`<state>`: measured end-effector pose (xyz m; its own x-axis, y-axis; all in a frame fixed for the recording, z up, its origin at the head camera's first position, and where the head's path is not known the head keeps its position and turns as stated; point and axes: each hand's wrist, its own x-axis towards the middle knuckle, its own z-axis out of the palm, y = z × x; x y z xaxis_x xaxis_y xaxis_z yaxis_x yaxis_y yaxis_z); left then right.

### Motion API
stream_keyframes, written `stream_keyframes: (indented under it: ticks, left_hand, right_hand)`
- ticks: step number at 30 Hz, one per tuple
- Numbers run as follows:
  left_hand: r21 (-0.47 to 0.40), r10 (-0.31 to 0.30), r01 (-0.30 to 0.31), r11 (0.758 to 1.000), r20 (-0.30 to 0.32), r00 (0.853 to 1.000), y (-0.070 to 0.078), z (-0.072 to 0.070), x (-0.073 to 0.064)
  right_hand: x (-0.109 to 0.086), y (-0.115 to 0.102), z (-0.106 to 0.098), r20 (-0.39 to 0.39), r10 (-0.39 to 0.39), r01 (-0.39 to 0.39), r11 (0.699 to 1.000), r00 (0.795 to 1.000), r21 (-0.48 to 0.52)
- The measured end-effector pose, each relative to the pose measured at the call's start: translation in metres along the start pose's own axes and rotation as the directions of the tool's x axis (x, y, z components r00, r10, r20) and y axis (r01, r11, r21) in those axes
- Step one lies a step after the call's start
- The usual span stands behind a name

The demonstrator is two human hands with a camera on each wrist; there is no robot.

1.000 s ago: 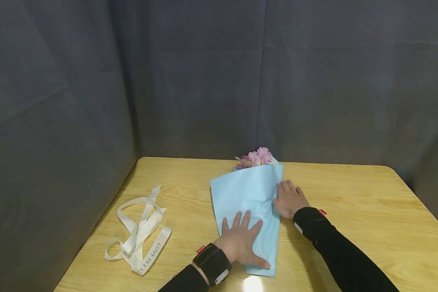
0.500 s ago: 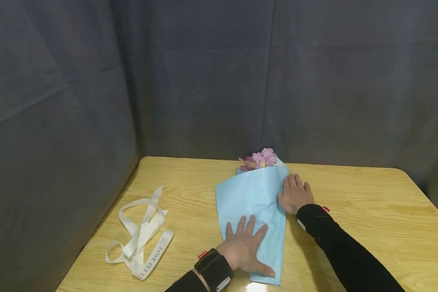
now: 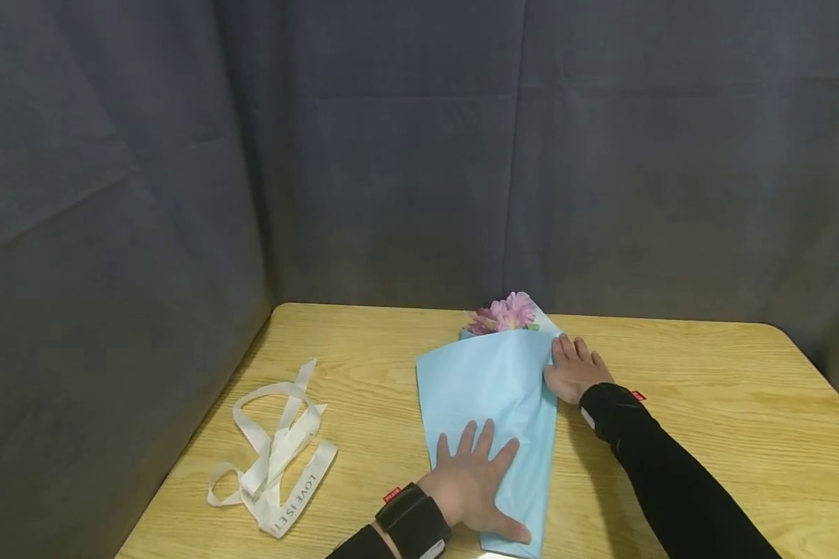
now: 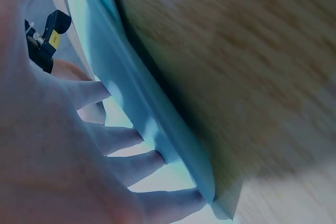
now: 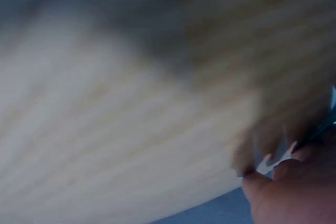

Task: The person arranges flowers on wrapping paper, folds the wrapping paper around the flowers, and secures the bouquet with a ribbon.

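Note:
A bouquet lies on the table, wrapped in light blue paper, with pink flowers showing at its far end. My left hand rests on the lower part of the wrap, fingers spread. In the left wrist view those fingers lie across the blue paper near its folded edge. On the wrap's upper right edge lies my right hand, its fingers extended and touching the paper. The right wrist view shows only part of that hand, dark and blurred, beside the table surface.
A loosely looped white ribbon with printed letters lies on the left of the wooden table. Dark grey cloth hangs behind the table and along its left side.
My right hand has moved along the wrap's right edge, and more of the paper's far right corner shows. My left hand stays on the lower wrap. The head view has shifted slightly.

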<state>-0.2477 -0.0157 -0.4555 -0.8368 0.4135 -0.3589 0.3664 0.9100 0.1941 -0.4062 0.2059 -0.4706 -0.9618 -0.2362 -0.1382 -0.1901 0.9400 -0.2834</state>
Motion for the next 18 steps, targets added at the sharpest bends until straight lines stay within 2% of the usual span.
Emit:
stream_keyframes:
  ticks: [5,9,14,18]
  left_hand:
    - [0.01,-0.001,0.001,1.0,0.007,1.0,0.002,0.001,0.0]
    - [0.008,0.008,-0.008,1.0,0.016,1.0,0.005,0.003,0.001]
    - [0.025,-0.002,0.002,1.0,0.007,1.0,0.006,0.002,0.002]
    - [0.015,-0.018,0.018,1.0,0.003,1.0,0.0,-0.001,0.0]
  right_hand:
    - [0.005,0.01,0.003,-0.026,0.016,-0.018,0.999,1.0,-0.046]
    - [0.008,0.021,0.009,-0.034,0.004,-0.005,0.999,0.999,-0.043]
    - [0.006,0.024,0.009,-0.041,-0.035,0.033,0.998,0.999,-0.056]
    - [0.0,0.016,0.014,-0.065,-0.098,0.09,0.989,0.993,-0.119]
